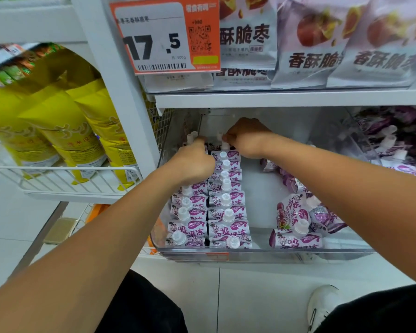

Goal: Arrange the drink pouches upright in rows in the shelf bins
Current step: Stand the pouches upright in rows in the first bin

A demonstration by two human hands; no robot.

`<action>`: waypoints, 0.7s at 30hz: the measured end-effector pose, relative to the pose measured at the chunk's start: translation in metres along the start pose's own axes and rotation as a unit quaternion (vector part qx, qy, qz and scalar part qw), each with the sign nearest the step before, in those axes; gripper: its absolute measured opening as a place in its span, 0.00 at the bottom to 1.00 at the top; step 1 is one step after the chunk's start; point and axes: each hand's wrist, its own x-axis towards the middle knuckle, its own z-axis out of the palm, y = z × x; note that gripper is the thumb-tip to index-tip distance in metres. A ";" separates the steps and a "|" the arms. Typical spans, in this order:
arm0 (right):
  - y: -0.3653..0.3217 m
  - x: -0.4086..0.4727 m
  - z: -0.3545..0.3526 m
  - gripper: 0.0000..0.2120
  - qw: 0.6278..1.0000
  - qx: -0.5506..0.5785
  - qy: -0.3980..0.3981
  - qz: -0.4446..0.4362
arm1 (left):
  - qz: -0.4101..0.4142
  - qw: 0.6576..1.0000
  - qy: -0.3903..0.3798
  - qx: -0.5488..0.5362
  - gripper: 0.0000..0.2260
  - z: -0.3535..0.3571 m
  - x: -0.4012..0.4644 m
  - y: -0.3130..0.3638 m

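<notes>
Gripping back pouches [222,143], hands [246,138], grip perhaps hidden

There are two hands, a left hand [194,162] and a right hand [246,138]. Two neat rows of drink pouches [226,213] stand in the clear bin [262,252], too many to count well. One price tag [165,34] hangs above. One white shoe [321,306] shows
</notes>
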 end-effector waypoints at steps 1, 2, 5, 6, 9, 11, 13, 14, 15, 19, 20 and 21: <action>0.002 0.002 -0.001 0.23 1.000 0.005 -0.010 0.004 | -0.003 1.000 -0.004 0.008 0.28 0.000 0.000 0.001; 0.005 0.003 -0.001 0.24 0.999 0.028 -0.025 0.020 | -0.004 1.000 -0.006 0.013 0.28 0.000 0.001 0.002; 0.014 -0.004 0.002 0.25 0.990 0.099 -0.075 0.074 | -0.006 1.000 -0.018 0.023 0.27 -0.002 -0.002 0.000; 0.017 -0.009 0.002 0.26 0.988 0.104 -0.094 0.071 | 0.010 0.999 -0.011 0.046 0.25 -0.001 -0.004 -0.001; 0.018 -0.038 -0.015 0.23 0.992 0.047 -0.112 -0.021 | 0.159 0.978 0.087 0.107 0.17 0.010 -0.015 0.006; 0.024 -0.070 -0.040 0.18 0.990 -0.052 -0.102 -0.087 | 0.277 0.953 0.098 0.074 0.15 0.020 -0.029 0.014; 0.035 -0.108 -0.062 0.12 0.978 -0.070 -0.163 -0.107 | 0.337 0.933 0.060 0.113 0.15 0.028 -0.043 0.017; 0.039 -0.127 -0.066 0.10 0.969 -0.069 -0.215 -0.103 | 0.343 0.928 0.036 0.140 0.14 0.031 -0.047 0.015; 0.041 -0.144 -0.065 0.08 0.958 -0.075 -0.260 -0.097 | 0.344 0.926 0.002 0.154 0.12 0.033 -0.050 0.011; 0.046 -0.161 -0.033 0.04 0.949 -0.158 -0.225 -0.156 | 0.352 0.911 -0.122 0.178 0.08 0.040 -0.052 0.001; 0.045 -0.158 -0.030 0.05 0.950 -0.169 -0.194 -0.177 | 0.347 0.913 -0.120 0.177 0.07 0.039 -0.051 0.001; 0.043 -0.154 -0.029 0.06 0.952 -0.163 -0.174 -0.191 | 0.344 0.917 -0.110 0.168 0.07 0.038 -0.050 0.001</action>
